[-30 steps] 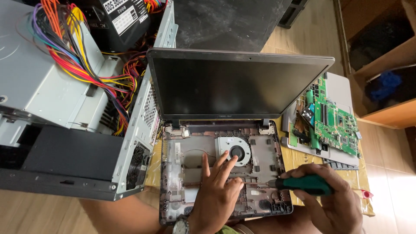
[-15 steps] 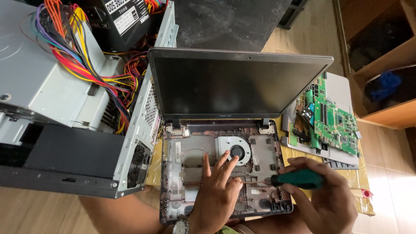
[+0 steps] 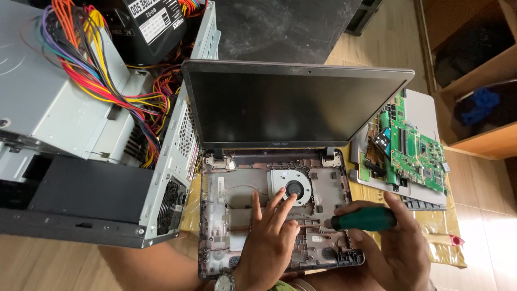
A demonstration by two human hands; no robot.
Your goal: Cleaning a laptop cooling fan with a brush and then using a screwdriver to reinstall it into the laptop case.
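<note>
In the lower middle of the frame the left hand (image 3: pixel 267 242) lies flat with fingers spread on the stripped laptop base (image 3: pixel 231 188), pinning it steady beside the cooling fan (image 3: pixel 293 188). The right hand (image 3: pixel 396 242) is closed around a green-handled screwdriver (image 3: pixel 363 219), held nearly level so its tip meets the base's plastic at centre.

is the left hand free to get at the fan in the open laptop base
Probably yes. The left hand lies flat on the laptop base, fingertips right at the round fan, with nothing between them. The right hand holds a green-handled screwdriver off to the side, clear of the fan.
</note>
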